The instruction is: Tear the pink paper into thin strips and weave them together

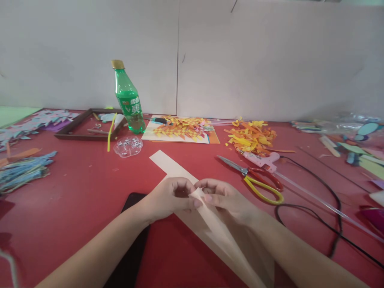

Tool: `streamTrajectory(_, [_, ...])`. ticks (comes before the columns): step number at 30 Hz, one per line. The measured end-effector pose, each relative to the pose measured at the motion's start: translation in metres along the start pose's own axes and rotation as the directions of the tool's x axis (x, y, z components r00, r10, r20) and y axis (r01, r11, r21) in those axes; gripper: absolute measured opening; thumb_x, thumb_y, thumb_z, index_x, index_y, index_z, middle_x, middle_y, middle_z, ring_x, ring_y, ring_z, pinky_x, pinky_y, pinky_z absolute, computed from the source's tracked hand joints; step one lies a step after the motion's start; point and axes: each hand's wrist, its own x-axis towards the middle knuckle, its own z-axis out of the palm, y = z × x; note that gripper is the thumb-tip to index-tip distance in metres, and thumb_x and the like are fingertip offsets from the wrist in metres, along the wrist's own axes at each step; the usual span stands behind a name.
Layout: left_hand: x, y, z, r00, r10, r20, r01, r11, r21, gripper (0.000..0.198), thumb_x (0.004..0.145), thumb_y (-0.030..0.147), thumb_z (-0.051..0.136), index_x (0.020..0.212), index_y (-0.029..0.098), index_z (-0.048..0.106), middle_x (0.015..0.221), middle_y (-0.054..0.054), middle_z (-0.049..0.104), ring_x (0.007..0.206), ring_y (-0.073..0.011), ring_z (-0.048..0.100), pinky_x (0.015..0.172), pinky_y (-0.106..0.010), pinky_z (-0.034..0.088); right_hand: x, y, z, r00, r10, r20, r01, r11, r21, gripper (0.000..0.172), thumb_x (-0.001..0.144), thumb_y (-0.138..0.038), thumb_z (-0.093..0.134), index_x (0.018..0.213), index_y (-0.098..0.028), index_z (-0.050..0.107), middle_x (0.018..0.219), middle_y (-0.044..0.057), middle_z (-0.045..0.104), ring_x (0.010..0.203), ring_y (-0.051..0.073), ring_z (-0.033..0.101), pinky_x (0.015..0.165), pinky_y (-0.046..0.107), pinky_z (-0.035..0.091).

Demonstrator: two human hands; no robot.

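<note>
Both my hands meet over a sheet of cream paper near the middle of the red table. My left hand pinches the paper's raised edge between thumb and fingers. Right beside it, my right hand grips the same edge, which looks folded or curled over toward me. A flat cream strip lies just beyond my fingers; whether it joins the sheet is hidden by my hands. Under my left forearm lies a flat black object, partly covered.
Scissors and a pink glue gun with a black cord lie to the right. A green bottle stands by a brown frame. Orange and yellow paper scraps lie behind, blue strips at left.
</note>
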Motion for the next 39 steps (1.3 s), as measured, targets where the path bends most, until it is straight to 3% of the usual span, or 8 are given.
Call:
streamTrajectory(4, [-0.0017,-0.0008,0.0004,0.992,-0.070,0.106,0.060,0.994,0.095,0.024,0.069,0.032,0.075,0.077,0.013,0.064,0.070,-0.001,0.064,0.065,-0.0106,0.060,0.067,-0.024,0.050,0.0011,-0.0005,0.0018,1.000,0.013,-0.028,-0.014,0.998,-0.063,0.026,0.075,-0.037,0.072,0.080,-0.017,0.057,0.069,-0.003,0.052,0.060,0.009,0.046,0.056,0.021,0.034])
streamTrajectory(7, [-0.0013,-0.0015,0.0001,0.993,-0.087,0.081,0.077,0.991,0.113,0.027,0.073,0.038,0.071,0.079,0.013,0.063,0.071,-0.002,0.065,0.066,-0.0118,0.063,0.068,-0.026,0.052,0.0017,-0.0023,0.0023,0.997,-0.045,-0.070,0.034,0.989,-0.141,0.028,0.075,-0.038,0.072,0.074,-0.017,0.053,0.064,-0.005,0.045,0.057,0.008,0.039,0.053,0.020,0.030])
streamTrajectory(10, [-0.0012,-0.0013,0.0004,0.995,-0.094,0.030,0.090,0.987,0.130,0.031,0.078,0.044,0.064,0.081,0.013,0.061,0.069,-0.002,0.064,0.063,-0.0109,0.063,0.066,-0.025,0.053,0.0016,-0.0032,0.0019,0.993,-0.078,-0.089,0.062,0.983,-0.174,0.027,0.079,-0.040,0.067,0.075,-0.017,0.053,0.065,-0.005,0.044,0.057,0.008,0.036,0.052,0.021,0.027])
streamTrajectory(15, [-0.0024,0.0024,0.0033,0.995,-0.097,0.021,0.093,0.985,0.145,0.033,0.077,0.046,0.065,0.078,0.013,0.059,0.068,0.001,0.060,0.061,-0.0099,0.063,0.063,-0.023,0.053,0.0012,-0.0012,0.0012,0.997,-0.072,-0.025,0.067,0.984,-0.167,0.025,0.082,-0.041,0.063,0.081,-0.017,0.057,0.069,-0.003,0.046,0.062,0.010,0.040,0.056,0.023,0.031])
streamTrajectory(24, [-0.0019,0.0019,0.0034,0.998,-0.053,0.023,0.050,0.990,0.135,0.025,0.081,0.038,0.062,0.084,0.014,0.058,0.071,0.001,0.059,0.058,-0.0096,0.063,0.058,-0.024,0.054,0.0012,0.0000,0.0012,0.994,-0.098,-0.043,0.083,0.962,-0.260,0.027,0.083,-0.042,0.061,0.075,-0.018,0.053,0.062,-0.005,0.038,0.055,0.008,0.032,0.051,0.022,0.024])
streamTrajectory(39, [-0.0015,0.0057,0.0066,0.995,-0.069,-0.066,0.076,0.992,0.104,0.016,0.084,0.029,0.058,0.082,0.013,0.060,0.062,-0.001,0.065,0.056,-0.0093,0.063,0.057,-0.020,0.053,0.0013,0.0002,0.0043,0.976,-0.185,-0.113,0.137,0.931,-0.338,0.024,0.084,-0.040,0.059,0.077,-0.017,0.057,0.066,-0.003,0.047,0.059,0.011,0.040,0.054,0.023,0.031])
